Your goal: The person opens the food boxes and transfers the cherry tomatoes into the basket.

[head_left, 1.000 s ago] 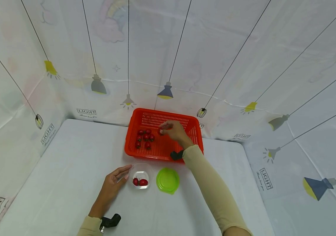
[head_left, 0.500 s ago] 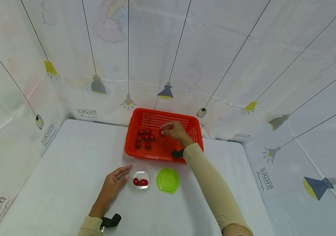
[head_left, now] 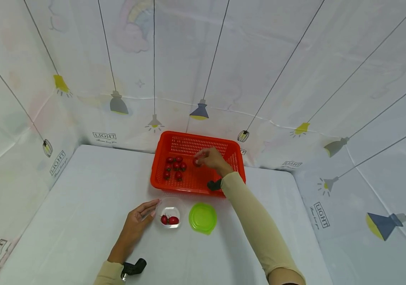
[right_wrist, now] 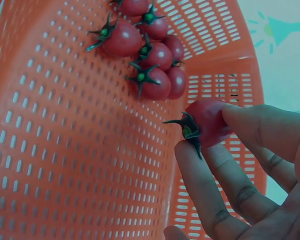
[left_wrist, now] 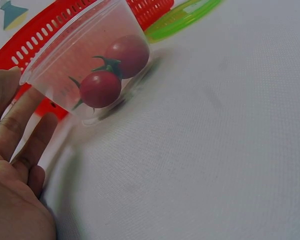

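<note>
Right hand [head_left: 210, 157]: thumb and fingers pinch one cherry tomato [right_wrist: 209, 123], its green calyx facing the basket's left end. Held tomato lies within the basket's outline, near its middle; cannot tell whether it touches the floor. Red slotted basket [head_left: 203, 180] sits at the tabletop's far edge, about midway between the far corners. Loose tomatoes [head_left: 176, 166] are grouped toward the basket's left end, several touching one another, calyxes on.

Left hand [head_left: 136, 221]: fingers mostly straight, resting against the left side of a clear plastic cup [head_left: 170, 203]; not wrapped round it. Cup stands upright on the white tabletop [head_left: 81, 221], just in front of the basket's near edge, toward its left corner. Two tomatoes [left_wrist: 101, 90] lie side by side on the cup bottom. Green lid [head_left: 203, 218] lies flat just right of the cup, apart from it.

Writing: printed backdrop [head_left: 270, 51] carries boxed labels reading "LIGHT". One label [head_left: 104, 135] is beyond the tabletop's far-left corner; a second label [head_left: 58, 163] is off the left edge; another label [head_left: 321, 215] is off the right edge. Script beneath them too small to read with confidence. A further label [head_left: 243, 151] is partly hidden behind the basket's right end. Hanging lamps are printed around the labels.
</note>
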The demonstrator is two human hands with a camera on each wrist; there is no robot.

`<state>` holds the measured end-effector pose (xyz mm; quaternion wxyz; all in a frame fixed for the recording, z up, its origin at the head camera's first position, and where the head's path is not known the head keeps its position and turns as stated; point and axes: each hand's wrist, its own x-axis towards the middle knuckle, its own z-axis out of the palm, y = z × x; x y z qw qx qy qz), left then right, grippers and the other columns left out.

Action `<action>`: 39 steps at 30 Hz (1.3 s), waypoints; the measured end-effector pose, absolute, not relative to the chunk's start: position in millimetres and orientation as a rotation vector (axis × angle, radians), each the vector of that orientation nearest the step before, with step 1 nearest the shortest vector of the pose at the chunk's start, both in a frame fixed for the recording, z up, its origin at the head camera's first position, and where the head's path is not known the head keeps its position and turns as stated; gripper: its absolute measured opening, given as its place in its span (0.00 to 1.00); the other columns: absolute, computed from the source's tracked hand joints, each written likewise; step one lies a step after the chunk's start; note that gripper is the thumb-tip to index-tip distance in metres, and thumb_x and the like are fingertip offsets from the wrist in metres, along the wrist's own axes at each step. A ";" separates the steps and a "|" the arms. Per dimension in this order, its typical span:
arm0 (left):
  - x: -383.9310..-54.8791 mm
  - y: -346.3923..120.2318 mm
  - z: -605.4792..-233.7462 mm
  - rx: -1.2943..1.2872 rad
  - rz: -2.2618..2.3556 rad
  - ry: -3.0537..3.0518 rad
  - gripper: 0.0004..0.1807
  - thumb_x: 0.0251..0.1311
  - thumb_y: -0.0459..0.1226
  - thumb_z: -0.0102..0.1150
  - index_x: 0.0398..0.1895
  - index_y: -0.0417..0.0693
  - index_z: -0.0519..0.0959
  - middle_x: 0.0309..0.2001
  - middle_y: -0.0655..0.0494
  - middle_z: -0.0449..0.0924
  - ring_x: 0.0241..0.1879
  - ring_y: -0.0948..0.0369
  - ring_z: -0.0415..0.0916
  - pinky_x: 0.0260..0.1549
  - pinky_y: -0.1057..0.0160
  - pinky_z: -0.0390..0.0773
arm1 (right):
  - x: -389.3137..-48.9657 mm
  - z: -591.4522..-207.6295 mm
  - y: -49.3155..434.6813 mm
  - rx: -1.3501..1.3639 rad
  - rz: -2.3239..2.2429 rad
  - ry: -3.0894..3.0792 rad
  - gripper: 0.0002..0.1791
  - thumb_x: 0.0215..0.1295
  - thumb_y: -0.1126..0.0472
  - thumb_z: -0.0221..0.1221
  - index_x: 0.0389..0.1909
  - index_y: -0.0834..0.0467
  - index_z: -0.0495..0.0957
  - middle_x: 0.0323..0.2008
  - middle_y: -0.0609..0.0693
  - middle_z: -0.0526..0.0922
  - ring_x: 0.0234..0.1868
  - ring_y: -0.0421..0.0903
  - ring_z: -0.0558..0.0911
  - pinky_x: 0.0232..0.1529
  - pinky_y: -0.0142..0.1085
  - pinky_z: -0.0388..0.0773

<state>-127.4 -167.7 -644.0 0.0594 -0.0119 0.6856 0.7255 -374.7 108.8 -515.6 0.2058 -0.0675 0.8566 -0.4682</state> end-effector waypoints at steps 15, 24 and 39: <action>-128.3 -168.9 -646.8 -0.019 2.222 2.063 0.24 0.77 0.41 0.61 0.73 0.58 0.75 0.73 0.57 0.77 0.77 0.67 0.66 0.65 0.83 0.62 | -381.0 -519.9 102.1 -0.243 -1.162 2.398 0.12 0.71 0.65 0.67 0.53 0.59 0.88 0.46 0.55 0.91 0.53 0.54 0.87 0.65 0.54 0.77; -128.2 -168.4 -645.5 -0.020 2.232 2.050 0.24 0.77 0.41 0.61 0.73 0.57 0.75 0.74 0.56 0.77 0.78 0.64 0.66 0.66 0.82 0.62 | -381.5 -521.3 95.8 -0.268 -1.086 2.424 0.13 0.69 0.66 0.68 0.53 0.60 0.88 0.45 0.54 0.91 0.54 0.54 0.85 0.63 0.52 0.79; -128.6 -168.9 -645.4 -0.027 2.225 2.066 0.24 0.76 0.44 0.62 0.72 0.58 0.76 0.73 0.59 0.78 0.78 0.63 0.66 0.81 0.40 0.52 | -384.0 -526.2 92.6 -0.297 -0.991 2.423 0.12 0.68 0.68 0.69 0.51 0.62 0.88 0.49 0.56 0.90 0.50 0.53 0.85 0.60 0.51 0.81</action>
